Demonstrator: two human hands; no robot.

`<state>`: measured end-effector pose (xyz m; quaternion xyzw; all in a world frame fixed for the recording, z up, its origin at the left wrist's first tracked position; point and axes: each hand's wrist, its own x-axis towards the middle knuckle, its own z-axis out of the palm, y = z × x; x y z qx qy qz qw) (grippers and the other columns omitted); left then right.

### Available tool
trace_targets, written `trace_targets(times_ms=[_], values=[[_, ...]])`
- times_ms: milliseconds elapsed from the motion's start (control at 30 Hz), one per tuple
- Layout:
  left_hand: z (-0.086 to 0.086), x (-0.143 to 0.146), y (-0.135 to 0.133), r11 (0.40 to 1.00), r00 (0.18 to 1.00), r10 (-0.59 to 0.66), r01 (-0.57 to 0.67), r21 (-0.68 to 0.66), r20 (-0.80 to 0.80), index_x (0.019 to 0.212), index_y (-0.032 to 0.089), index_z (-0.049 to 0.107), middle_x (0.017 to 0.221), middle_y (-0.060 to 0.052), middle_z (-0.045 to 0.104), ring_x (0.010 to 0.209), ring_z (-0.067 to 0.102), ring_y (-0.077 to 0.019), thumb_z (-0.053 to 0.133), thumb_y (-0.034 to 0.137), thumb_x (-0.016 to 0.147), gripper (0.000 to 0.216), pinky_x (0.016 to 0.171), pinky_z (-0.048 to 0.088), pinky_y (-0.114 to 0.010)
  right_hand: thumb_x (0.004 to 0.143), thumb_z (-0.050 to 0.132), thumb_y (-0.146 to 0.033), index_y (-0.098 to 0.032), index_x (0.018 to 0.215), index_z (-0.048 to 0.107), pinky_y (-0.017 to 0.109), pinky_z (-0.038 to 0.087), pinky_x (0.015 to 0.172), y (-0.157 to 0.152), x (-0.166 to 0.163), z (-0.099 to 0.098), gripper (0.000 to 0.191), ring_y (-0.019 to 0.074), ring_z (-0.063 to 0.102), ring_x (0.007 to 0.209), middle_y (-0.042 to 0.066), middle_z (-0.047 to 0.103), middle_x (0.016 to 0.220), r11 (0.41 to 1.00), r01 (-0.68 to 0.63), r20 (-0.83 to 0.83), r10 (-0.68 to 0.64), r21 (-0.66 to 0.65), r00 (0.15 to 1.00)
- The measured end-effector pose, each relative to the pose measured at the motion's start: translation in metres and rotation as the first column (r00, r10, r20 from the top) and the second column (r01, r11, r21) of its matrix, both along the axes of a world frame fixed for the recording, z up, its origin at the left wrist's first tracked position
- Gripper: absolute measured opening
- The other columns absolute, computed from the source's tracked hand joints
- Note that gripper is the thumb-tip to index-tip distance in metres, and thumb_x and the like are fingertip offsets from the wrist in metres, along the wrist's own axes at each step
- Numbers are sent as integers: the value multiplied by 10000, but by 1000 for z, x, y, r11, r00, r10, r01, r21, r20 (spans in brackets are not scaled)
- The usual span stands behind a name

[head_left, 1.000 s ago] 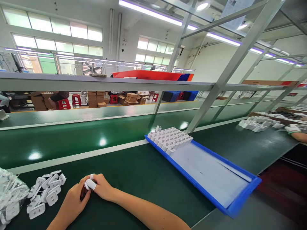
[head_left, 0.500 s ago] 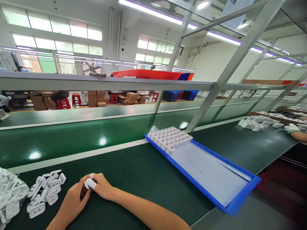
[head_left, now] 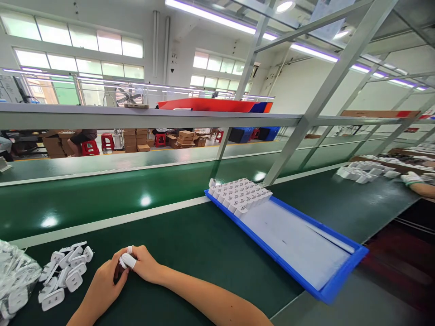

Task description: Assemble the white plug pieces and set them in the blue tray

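Note:
My left hand (head_left: 102, 287) and my right hand (head_left: 142, 265) meet over the green table near its front edge, both closed round a small white charger plug (head_left: 123, 262). White finger cots cover the fingertips of my right hand. Just left of my hands lies a loose pile of white charger plugs (head_left: 64, 276). To the right sits a long blue tray (head_left: 326, 294) lined in white, with several rows of white plugs (head_left: 239, 195) standing at its far end.
A clear plastic bag of plugs (head_left: 13, 283) lies at the far left. A green conveyor belt (head_left: 102, 194) runs behind the table under a grey shelf rail (head_left: 136, 118). A co-worker's gloved hand (head_left: 413, 179) rests by more white parts at the right edge.

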<state>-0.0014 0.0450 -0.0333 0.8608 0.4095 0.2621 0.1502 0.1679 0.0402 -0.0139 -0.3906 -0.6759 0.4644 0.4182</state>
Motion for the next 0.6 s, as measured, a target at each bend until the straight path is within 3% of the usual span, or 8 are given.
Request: trace_targets(times_ms=[600], values=[[4,0,-3,1000,1000,-1,1,-5,2,1329,212,341,643,22,561,551,569,-165,397,355,914,443,530,439,-260,893,460,-312,-168,722,569,221,414,640,2,0,-5,249,111,531,653,-23,579,701,999,6,16,-7,43,1000]])
